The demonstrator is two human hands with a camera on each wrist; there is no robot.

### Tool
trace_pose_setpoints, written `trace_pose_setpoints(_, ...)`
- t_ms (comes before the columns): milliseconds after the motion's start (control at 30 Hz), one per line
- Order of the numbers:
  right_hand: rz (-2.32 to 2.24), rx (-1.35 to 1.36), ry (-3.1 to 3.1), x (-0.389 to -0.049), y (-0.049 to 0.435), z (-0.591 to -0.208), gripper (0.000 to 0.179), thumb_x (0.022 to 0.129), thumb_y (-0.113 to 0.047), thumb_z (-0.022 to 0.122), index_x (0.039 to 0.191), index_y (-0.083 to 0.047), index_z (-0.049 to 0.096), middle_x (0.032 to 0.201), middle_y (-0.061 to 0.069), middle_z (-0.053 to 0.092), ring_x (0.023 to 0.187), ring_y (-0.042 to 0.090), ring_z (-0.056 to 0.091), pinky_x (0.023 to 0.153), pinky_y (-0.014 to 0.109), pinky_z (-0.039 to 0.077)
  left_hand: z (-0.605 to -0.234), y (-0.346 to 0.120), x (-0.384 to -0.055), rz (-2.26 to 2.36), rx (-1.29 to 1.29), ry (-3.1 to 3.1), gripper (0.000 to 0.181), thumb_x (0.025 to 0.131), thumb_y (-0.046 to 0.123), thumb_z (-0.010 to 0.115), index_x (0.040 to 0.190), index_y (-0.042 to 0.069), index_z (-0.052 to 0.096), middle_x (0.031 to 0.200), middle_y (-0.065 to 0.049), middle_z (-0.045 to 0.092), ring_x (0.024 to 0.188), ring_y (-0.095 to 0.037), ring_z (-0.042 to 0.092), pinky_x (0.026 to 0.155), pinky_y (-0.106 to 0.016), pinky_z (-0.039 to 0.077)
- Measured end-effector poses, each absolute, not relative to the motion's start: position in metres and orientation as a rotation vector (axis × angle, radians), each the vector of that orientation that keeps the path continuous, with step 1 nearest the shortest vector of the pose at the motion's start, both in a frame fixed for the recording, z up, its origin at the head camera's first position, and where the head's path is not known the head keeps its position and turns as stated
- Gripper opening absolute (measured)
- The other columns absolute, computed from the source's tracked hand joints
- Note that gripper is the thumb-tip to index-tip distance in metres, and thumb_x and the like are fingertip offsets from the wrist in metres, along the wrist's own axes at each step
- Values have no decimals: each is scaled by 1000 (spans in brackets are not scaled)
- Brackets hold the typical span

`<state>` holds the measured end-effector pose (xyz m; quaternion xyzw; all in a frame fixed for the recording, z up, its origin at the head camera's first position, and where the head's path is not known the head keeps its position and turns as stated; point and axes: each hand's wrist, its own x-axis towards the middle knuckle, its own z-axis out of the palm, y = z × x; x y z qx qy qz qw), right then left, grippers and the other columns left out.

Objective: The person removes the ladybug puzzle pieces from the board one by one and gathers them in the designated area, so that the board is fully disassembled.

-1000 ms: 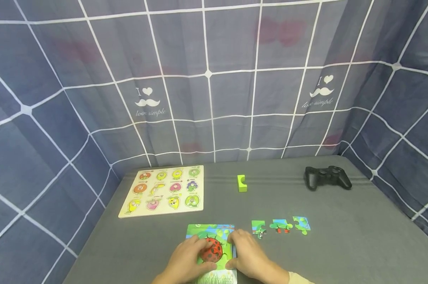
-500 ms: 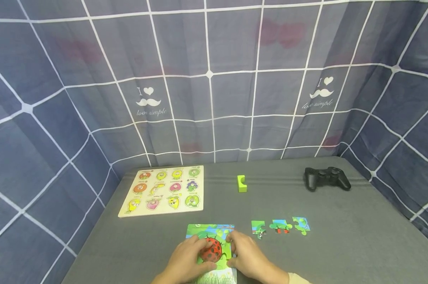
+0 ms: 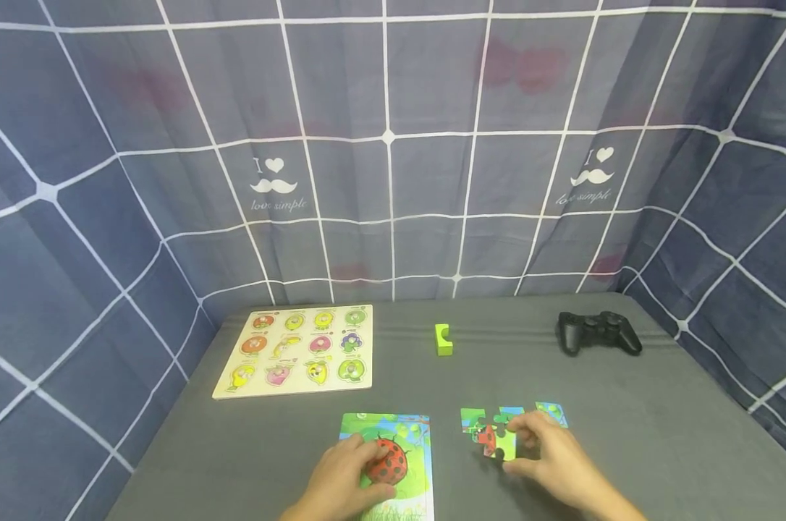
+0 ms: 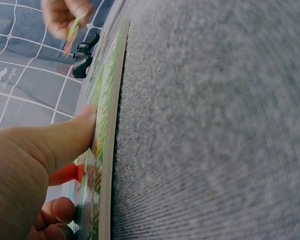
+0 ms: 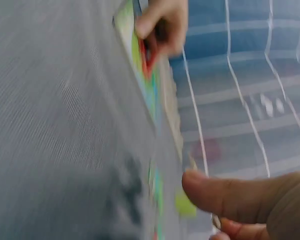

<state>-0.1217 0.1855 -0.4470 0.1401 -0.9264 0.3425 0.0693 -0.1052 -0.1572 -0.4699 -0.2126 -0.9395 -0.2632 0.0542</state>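
Held piece: one thin red-and-green jigsaw piece (image 3: pixel 506 446), raised right of the ladybird board; right hand (image 3: pixel 554 452) pinches its edge between thumb and fingers.
Good handling: piece best kept level, printed face up, lifted clear of its neighbours.
Ladybird board: one flat green board with a red ladybird (image 3: pixel 417 474); left hand (image 3: pixel 350 474) rests on it, thumb and fingers spread, best kept steady.
Loose jigsaw pieces: three, green and blue (image 3: pixel 472 417).
Cream fruit-picture board (image 3: pixel 337 386): one, twelve fruits.
Lime-green notched block (image 3: pixel 442 348): one.
Black plastic game controller (image 3: pixel 598 333): one.
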Motion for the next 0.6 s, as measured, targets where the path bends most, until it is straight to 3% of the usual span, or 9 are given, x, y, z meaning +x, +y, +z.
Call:
trace_pose_setpoints(300, 1076, 187, -2823, -108, 275, -461, 47, 69, -26, 88, 108, -13, 67, 95, -2, 59, 82, -6, 48, 68, 21, 47, -470, -158, -103, -827, -622, -2879, 45, 74, 51, 78, 108, 22, 70, 79, 16, 45, 72, 4, 35, 65, -20, 30)
trace_pose_setpoints(600, 1012, 102, -2937, -102, 309, -470, 47, 72, -33, 86, 112, -16, 67, 101, 0, 59, 84, -6, 47, 69, 21, 43, -473, -158, -107, -792, -635, -2885, 48, 74, 54, 77, 109, 22, 69, 78, 16, 43, 71, 3, 34, 64, -19, 29)
